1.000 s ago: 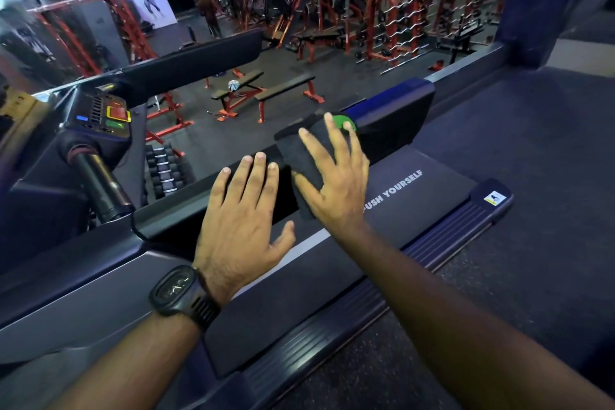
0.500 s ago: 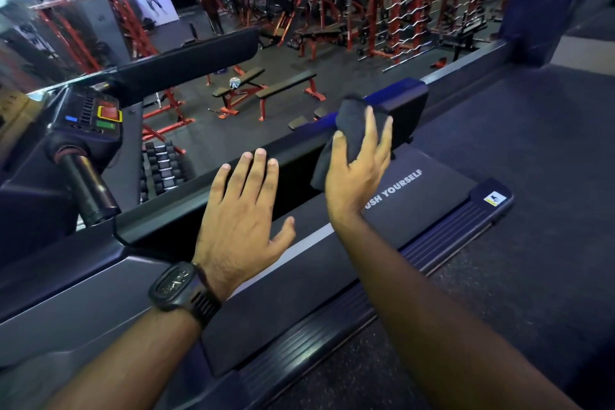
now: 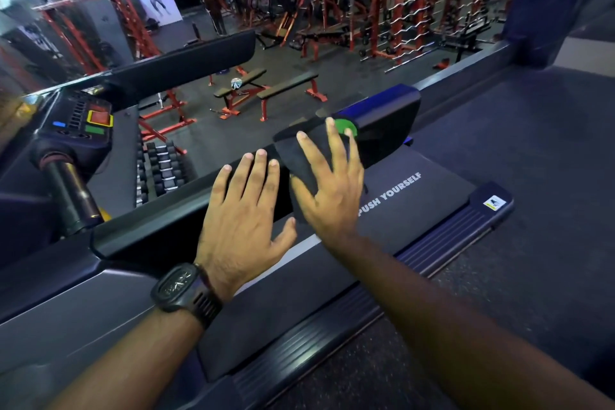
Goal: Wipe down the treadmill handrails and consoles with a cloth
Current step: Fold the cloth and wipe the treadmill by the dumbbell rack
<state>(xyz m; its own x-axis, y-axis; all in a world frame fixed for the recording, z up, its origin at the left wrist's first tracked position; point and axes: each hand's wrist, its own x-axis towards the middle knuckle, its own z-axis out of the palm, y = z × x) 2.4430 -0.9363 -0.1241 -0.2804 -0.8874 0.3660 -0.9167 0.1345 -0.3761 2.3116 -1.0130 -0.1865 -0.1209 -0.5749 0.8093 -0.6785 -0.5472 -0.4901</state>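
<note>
A dark cloth lies on the treadmill's black handrail, which runs from lower left to upper right. My right hand presses the cloth flat with straight, spread fingers, close to a green button near the rail's blue end. My left hand, with a black watch on its wrist, rests flat on the rail just left of the cloth. The console with red, green and blue buttons stands at the far left.
The treadmill belt marked "PUSH YOURSELF" and its ribbed side rail lie below the hands. A cylindrical grip juts from the console. Beyond the rail, a lower gym floor holds benches, dumbbells and red racks.
My right hand has drawn the cloth back down the rail from its blue end, uncovering the green button, and now lies flat with spread fingers. My left hand has stayed in place.
</note>
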